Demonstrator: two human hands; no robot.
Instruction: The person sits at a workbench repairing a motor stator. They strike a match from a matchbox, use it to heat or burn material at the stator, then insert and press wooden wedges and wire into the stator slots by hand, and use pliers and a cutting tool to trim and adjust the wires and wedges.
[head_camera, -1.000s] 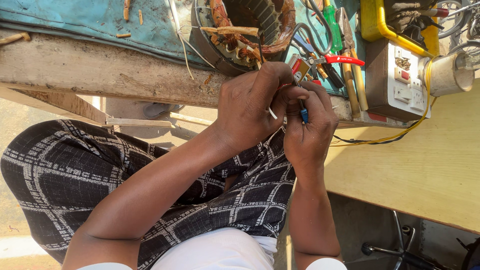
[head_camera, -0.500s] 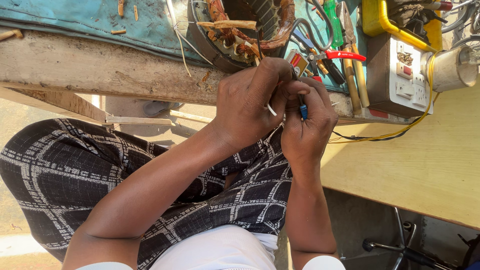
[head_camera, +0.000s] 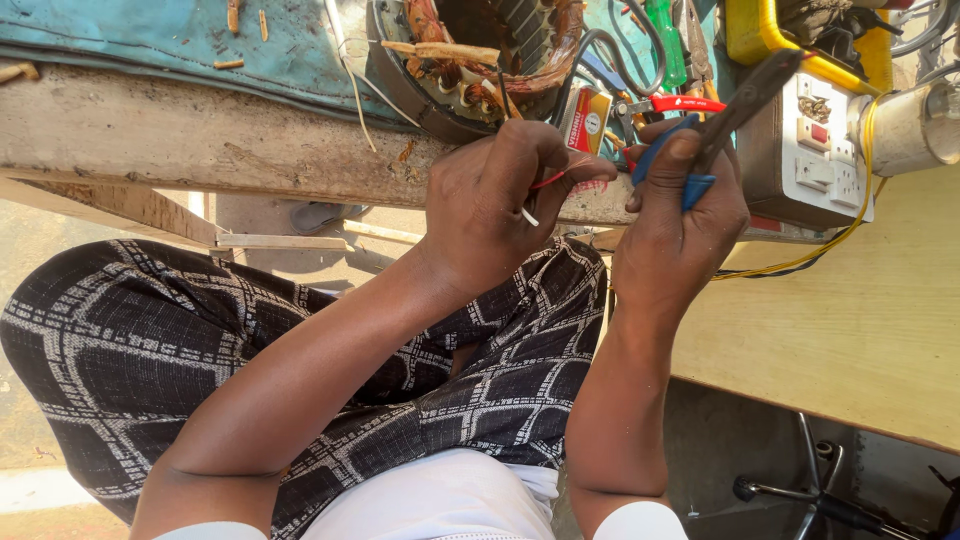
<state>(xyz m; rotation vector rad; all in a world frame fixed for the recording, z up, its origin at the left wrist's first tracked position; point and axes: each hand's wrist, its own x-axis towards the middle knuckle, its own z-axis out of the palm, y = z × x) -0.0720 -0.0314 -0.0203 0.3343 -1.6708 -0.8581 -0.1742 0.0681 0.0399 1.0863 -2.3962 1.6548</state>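
Head view: left hand (head_camera: 500, 205) pinches red wire (head_camera: 548, 180); right hand (head_camera: 680, 225) grips blue-handled pliers (head_camera: 715, 120), both at bench (head_camera: 180, 130) front edge.

Both forearms reach up from the bottom of the view, bare below white sleeves, and converge toward the top centre. The left hand (head_camera: 495, 205) is curled into a loose fist, back of the hand to the camera, wrist bent slightly inward, thumb and forefinger pinched together at its right edge. The right hand (head_camera: 680, 225) sits just beside it, a little higher, not touching it. Its fingers are wrapped closed in a grip, thumb pressed along the top, knuckles pointing up. The right forearm rises nearly straight; the left runs diagonally from the lower left, elbow out of view.
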